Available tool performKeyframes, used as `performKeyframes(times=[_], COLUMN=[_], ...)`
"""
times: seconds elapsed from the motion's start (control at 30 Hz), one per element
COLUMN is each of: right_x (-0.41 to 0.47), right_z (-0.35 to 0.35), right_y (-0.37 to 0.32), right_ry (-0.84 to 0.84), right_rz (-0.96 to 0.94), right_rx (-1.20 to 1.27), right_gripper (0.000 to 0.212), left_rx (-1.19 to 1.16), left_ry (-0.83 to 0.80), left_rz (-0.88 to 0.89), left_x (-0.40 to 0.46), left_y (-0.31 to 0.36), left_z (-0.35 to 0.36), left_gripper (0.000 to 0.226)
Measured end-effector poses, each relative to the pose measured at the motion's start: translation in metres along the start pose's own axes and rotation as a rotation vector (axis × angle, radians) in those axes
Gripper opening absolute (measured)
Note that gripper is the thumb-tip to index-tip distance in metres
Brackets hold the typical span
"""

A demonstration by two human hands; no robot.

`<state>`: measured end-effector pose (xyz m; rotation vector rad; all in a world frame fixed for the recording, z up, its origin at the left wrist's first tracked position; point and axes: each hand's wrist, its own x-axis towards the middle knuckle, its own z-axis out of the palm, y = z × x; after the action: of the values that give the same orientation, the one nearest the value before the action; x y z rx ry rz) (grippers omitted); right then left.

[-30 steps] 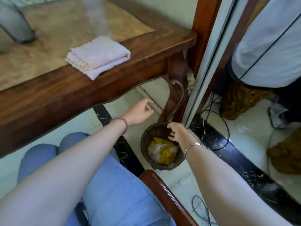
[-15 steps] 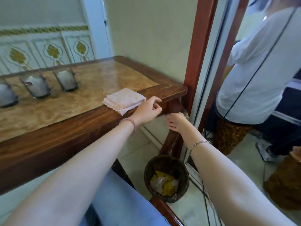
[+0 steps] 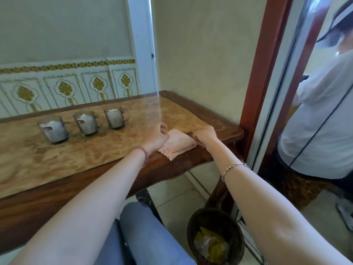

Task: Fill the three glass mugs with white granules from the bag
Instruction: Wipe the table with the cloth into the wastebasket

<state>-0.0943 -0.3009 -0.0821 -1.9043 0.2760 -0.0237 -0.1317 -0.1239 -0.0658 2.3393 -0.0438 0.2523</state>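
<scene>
Change: both hands have come up from the bin under the table edge and now sit at the folded cloth; all three mugs have come into view.
Table: wooden frame with a marbled top, filling the left half of the view.
Bin: on the floor at 5 o'clock, yellow and white scraps inside.
Cloth: pink, folded, at the near right edge of the table.
Left hand: at the cloth's 9 o'clock side, fingers curled onto its edge.
Right hand: at the cloth's 3 o'clock side, fingers curled, pinching its corner.
Mugs: a row well apart from both hands, at 9 to 10 o'clock of the left hand; left mug, middle mug, right mug, each holding white granules near the rim.
</scene>
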Motion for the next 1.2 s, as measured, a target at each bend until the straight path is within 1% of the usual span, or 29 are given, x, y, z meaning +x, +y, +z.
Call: performKeyframes(times=[0.07, 0.13, 0.2, 0.27, 0.33, 0.4, 0.47, 0.53, 0.6, 0.67, 0.8, 0.9, 0.97, 1.0, 1.1, 1.13, 1.2], right_x=[-0.003, 0.001, 0.004, 0.005, 0.004, 0.001, -0.002, -0.001, 0.002, 0.003, -0.004, -0.01, -0.014, -0.015, -0.017, -0.017, -0.015], right_z=[0.007, 0.015, 0.026, 0.034, 0.039, 0.038, 0.033, 0.026, 0.021, 0.019, 0.02, 0.019, 0.016, 0.015, 0.016, 0.017, 0.017], right_y=[-0.008, -0.012, -0.016, -0.015, -0.013, -0.014, -0.015, -0.014, -0.011, -0.006, -0.004, -0.006, -0.007, -0.007, -0.005, -0.005, -0.007], right_ry=[0.001, -0.019, -0.084, -0.16, -0.244, -0.377, -0.521, -0.597, -0.597, -0.563, -0.469, -0.433, -0.493, -0.547, -0.695, -0.704, -0.627], right_rz=[-0.082, -0.162, -0.233, -0.288, -0.355, -0.404, -0.404, -0.415, -0.444, -0.449, -0.449, -0.421, -0.389, -0.375, -0.322, -0.307, -0.304], right_rx=[-0.073, -0.129, -0.144, -0.151, -0.195, -0.277, -0.355, -0.403, -0.439, -0.413, -0.248, -0.098, -0.046, -0.064, -0.232, -0.252, -0.231], right_gripper=[0.024, 0.026, 0.024, 0.019, 0.019, 0.028, 0.04, 0.046, 0.046, 0.041, 0.022, 0.01, 0.01, 0.01, 0.012, 0.016, 0.021], left_rx=[0.015, 0.064, 0.113, 0.139, 0.142, 0.15, 0.177, 0.186, 0.172, 0.154, 0.081, 0.106, 0.127, 0.134, 0.139, 0.136, 0.105], left_ry=[-0.006, 0.0, 0.006, -0.013, -0.041, -0.059, -0.052, -0.043, -0.03, -0.01, -0.013, -0.011, 0.001, 0.007, 0.026, 0.038, 0.052], left_rz=[-0.071, -0.087, -0.082, -0.068, -0.066, -0.058, -0.041, -0.03, -0.03, -0.033, -0.046, -0.062, -0.077, -0.085, -0.122, -0.127, -0.133], left_x=[0.002, 0.005, 0.008, 0.01, 0.01, 0.008, 0.009, 0.01, 0.009, 0.007, 0.005, 0.005, 0.004, 0.005, 0.003, 0.002, 0.001], left_y=[-0.015, -0.029, -0.04, -0.047, -0.052, -0.053, -0.054, -0.055, -0.054, -0.054, -0.058, -0.06, -0.061, -0.061, -0.057, -0.055, -0.052], left_z=[-0.008, -0.013, -0.016, -0.015, -0.014, -0.013, -0.012, -0.012, -0.012, -0.011, -0.009, -0.012, -0.012, -0.013, -0.014, -0.013, -0.012], left_gripper=[0.035, 0.036, 0.033, 0.031, 0.031, 0.028, 0.026, 0.026, 0.023, 0.021, 0.016, 0.01, 0.023, 0.026, 0.026, 0.03, 0.041])
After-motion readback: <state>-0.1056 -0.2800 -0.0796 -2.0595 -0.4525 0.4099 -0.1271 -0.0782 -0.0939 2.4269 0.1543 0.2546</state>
